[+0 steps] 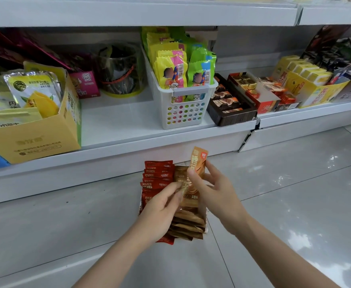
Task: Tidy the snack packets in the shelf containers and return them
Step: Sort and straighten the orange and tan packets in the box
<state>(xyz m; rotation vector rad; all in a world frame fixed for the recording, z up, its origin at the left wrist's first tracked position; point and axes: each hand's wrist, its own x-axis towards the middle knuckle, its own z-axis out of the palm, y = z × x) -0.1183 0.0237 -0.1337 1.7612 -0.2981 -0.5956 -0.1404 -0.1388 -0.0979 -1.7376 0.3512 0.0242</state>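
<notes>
Your left hand (pixel 162 206) was nearest, fingers curled and pinching the brown packets (pixel 188 215) in the container on the floor, seemingly to hold the row steady beside the red packets (pixel 158 177). Your right hand (pixel 210 190) pinched one orange-brown packet (pixel 197 161) upright between thumb and fingers above the row, likely to slot it in. The shelf gap (pixel 116 119) beside the white basket (pixel 182 109) probably awaited the container.

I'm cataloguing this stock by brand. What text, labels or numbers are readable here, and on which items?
None can be read with confidence.
Red packets: white Chinese characters, too blurred.
Orange packet pinched by the right hand: white characters, blurred.
Brown packets under the left hand: print line, illegible.
Yellow box: faint logo and number line, unreadable.
Red box: cursive script, unclear.
Basket packets: barcodes only.
</notes>
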